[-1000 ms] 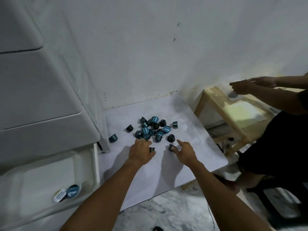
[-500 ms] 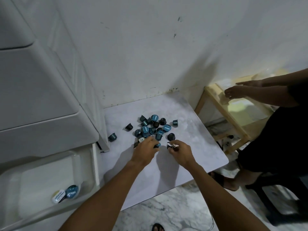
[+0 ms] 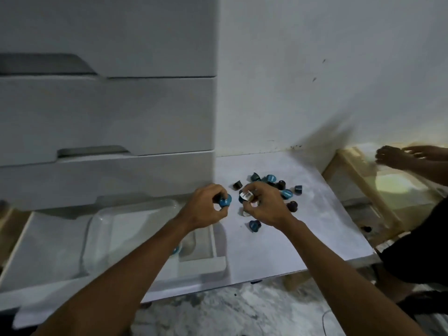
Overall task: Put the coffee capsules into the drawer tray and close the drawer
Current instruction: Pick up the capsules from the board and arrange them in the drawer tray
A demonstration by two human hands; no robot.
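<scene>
Fingers curled both sides: L hand (image 3: 207, 206) grips blue-lid capsule (image 3: 225, 200), R hand (image 3: 265, 206) silver-lid capsule (image 3: 246, 195), nr table (image 3: 308, 241) left edge.

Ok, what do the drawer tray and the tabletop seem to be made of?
Drawer tray: probably clear plastic with a glossy finish. The white drawer shows through it, and its rounded rim catches highlights.
Tabletop: a matt white surface with faint grey veining, marble-look. Whether it is stone or laminate cannot be told.
</scene>
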